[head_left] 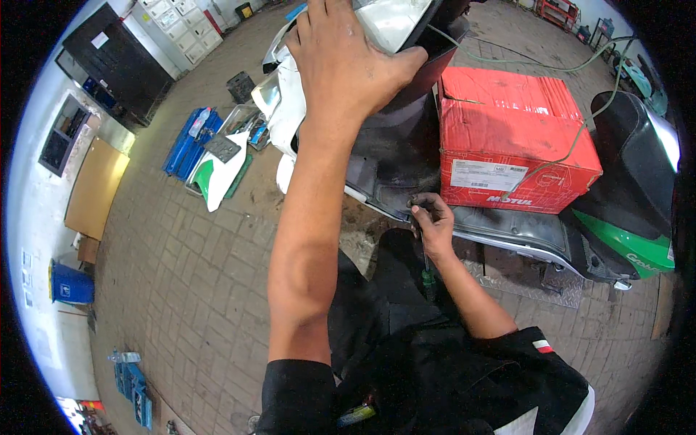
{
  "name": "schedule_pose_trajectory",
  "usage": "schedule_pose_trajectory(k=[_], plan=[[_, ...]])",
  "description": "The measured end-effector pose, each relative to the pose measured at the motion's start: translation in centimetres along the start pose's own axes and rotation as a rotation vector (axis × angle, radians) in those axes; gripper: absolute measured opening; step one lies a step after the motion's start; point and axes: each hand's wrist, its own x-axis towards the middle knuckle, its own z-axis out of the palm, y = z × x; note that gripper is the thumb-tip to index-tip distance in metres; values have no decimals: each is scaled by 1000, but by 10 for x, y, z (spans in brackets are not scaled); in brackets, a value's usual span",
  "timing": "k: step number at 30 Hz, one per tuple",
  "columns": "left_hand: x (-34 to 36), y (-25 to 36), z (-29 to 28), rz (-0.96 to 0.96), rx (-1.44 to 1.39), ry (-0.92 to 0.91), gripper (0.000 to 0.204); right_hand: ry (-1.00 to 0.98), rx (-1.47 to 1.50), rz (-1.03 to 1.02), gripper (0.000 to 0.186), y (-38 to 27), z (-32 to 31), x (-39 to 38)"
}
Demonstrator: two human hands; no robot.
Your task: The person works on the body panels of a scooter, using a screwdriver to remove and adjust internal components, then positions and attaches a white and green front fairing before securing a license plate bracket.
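Note:
My left hand (341, 61) lies on the white front panel (395, 22) of a scooter, its thumb spread to the right; the fingertips run out at the top edge. Low by the scooter's dark footboard (507, 226), my right hand (435, 225) is closed in a pinch. From it a screwdriver hangs downward, its thin shaft leading to a dark green handle (429, 284) above my lap. Whether the fingertips also hold something small, I cannot tell. A red cardboard box (518, 138) stands on the footboard, right of and beyond that hand.
Behind the box rises the black seat (631, 145), with a green side panel (623, 243) below it. A thin greenish cable (573, 69) crosses over the box. Left of the scooter lie a blue toolbox (190, 141) and a white-green body panel (214, 174). A blue bin (71, 283) stands by the wall.

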Motion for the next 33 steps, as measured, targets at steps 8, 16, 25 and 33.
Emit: schedule_pose_trajectory(k=[8,16,25,33], plan=[[0,-1,-1,2,-30,-20,86,7,42,22,23,-3,-1,-13],[-1,0,-1,45,-25,44,83,9,44,48,39,5,-13,-29],[-3,-10,10,100,39,73,88,-96,-155,265,32,37,-72,-97],[3,-12,-1,54,9,-63,81,-133,-352,164,28,10,-80,-124]])
